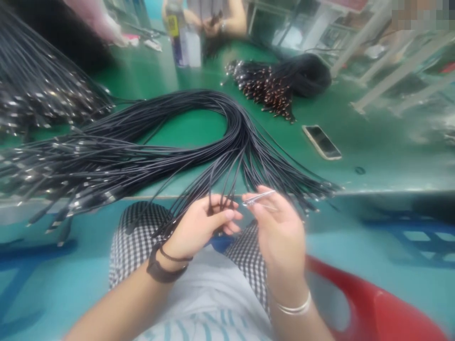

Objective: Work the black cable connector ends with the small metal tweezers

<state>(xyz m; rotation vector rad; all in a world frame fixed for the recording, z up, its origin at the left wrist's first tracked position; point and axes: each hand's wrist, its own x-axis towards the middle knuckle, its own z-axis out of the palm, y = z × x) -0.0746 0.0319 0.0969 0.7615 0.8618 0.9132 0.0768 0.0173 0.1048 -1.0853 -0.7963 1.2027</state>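
Observation:
A big looped bundle of thin black cables [170, 128] lies on the green table [373, 137], its ends hanging over the front edge above my lap. My left hand [202, 227] is closed around several of those cable ends just below the table edge. My right hand [280, 227] pinches a small silvery metal piece [259, 197], held up beside the left hand's fingertips. The view is blurred, so I cannot tell exactly what the metal piece is.
A phone [322, 141] lies on the table to the right. Another bunch of cables with copper-coloured ends [280, 85] sits behind it. More metal-tipped cables [39, 90] fill the left. A bottle [179, 35] and other people's hands [209, 23] are at the far edge. A red chair [373, 308] is under me.

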